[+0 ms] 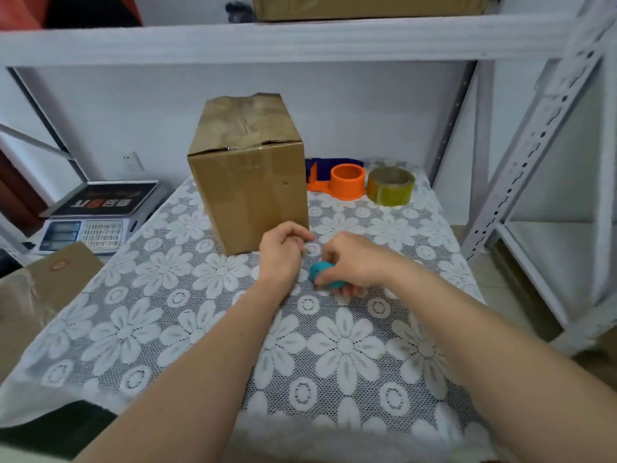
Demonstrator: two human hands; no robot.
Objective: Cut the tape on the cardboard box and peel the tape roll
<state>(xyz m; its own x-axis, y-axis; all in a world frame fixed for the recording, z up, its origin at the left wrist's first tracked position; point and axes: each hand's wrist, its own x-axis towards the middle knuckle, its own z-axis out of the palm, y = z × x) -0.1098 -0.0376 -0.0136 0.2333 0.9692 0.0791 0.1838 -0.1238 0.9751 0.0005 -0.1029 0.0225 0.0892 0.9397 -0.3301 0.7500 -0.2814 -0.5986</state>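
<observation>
A taped cardboard box (248,175) stands upright in the middle of the table, its top flaps held by clear tape. Just in front of its near right corner, my right hand (354,262) grips a small teal cutter (320,270); only its rounded end shows. My left hand (283,250) hovers beside it with fingers curled, close to the cutter's tip; whether it touches the cutter is unclear. A yellowish tape roll (390,186) sits at the back right, next to an orange tape dispenser (345,180).
A lace floral tablecloth (207,329) covers the table. A weighing scale with a keypad (100,215) stands at the left. Another cardboard piece (36,295) lies at the near left. White metal shelving (547,138) rises on the right and overhead.
</observation>
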